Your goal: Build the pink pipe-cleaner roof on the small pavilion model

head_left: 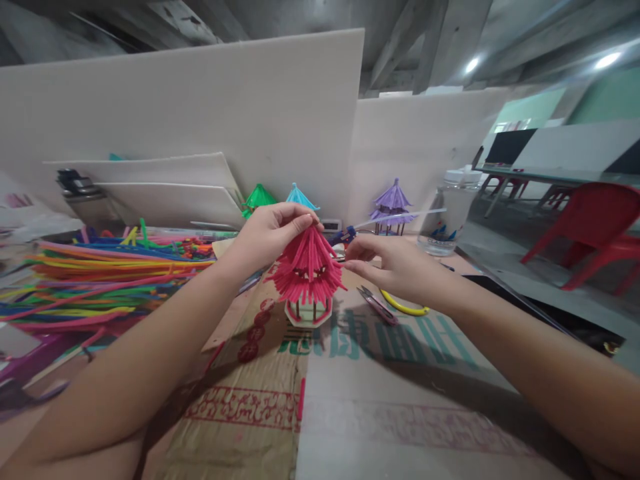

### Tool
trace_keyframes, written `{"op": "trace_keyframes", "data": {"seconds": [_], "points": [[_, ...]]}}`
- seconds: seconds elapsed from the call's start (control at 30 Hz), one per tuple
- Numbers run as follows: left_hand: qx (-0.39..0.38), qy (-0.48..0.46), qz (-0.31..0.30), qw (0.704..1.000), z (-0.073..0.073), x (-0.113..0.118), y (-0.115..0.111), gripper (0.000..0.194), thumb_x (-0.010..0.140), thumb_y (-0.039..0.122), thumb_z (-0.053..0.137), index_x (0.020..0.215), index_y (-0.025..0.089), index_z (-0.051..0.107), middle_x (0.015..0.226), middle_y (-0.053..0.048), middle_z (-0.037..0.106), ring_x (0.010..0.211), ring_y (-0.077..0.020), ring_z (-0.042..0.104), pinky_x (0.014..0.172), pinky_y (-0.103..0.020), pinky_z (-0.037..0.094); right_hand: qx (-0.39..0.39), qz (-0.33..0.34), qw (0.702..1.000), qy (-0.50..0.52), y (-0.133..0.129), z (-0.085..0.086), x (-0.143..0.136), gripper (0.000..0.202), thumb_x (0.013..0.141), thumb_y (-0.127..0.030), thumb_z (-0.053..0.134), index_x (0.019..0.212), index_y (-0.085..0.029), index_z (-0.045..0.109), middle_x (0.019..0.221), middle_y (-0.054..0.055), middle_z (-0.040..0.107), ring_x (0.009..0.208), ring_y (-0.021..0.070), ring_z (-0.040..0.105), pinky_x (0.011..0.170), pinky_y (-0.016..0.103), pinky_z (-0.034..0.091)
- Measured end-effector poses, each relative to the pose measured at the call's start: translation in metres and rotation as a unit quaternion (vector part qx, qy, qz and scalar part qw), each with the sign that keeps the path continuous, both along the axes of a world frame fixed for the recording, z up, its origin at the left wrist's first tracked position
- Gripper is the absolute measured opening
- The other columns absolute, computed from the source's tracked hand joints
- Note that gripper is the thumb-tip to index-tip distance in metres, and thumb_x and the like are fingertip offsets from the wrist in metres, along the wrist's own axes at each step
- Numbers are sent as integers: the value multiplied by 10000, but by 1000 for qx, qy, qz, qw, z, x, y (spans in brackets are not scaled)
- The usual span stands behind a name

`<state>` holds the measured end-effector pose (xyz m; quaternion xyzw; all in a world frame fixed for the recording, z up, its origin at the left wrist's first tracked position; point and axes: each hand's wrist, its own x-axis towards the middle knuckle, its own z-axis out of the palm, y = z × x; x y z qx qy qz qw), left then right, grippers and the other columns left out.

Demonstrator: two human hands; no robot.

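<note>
A small red pavilion (311,277) with a two-tiered fringed roof stands upright on a pale octagonal base at the middle of the table. My left hand (275,233) is closed round the tip of its roof. To the right of the roof is my right hand (383,267), its thumb and fingers apart, with nothing seen between them. Just behind that hand's fingertips lies a blue glue gun (343,235), with a clear stick rising from it to the right. Small snips (377,305) and a yellow-handled tool (405,304) lie below my right hand.
Bundles of coloured pipe cleaners (115,280) cover the left side. Behind stand green (260,197), light blue (300,195) and purple (393,203) pavilions. A clear jar (447,213) is at the back right, a dark bottle (87,200) at the back left. Printed cardboard (240,407) covers the front.
</note>
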<state>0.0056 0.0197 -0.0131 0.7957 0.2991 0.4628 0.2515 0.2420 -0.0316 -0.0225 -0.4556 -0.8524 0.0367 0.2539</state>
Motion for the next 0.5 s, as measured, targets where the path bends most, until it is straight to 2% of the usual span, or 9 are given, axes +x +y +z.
{"op": "trace_keyframes", "data": {"seconds": [0.33,0.5], "points": [[-15,-20,-10,1000,1,1,-2,309,926,446,631,935,148,711,974,-82,775,882,-190,704,818,-289,526,-2,-10,1000,-13,0,-1,0,189,942,-348,565,1005,-211,679,993,38,752,885,204,667,722,297,444],[-26,-40,-38,998,2,-1,-1,296,912,434,656,901,141,695,952,-81,776,866,-179,711,804,-273,535,3,-10,1000,-17,0,0,0,157,940,-328,585,964,-201,675,957,38,748,872,203,664,710,292,430]]}}
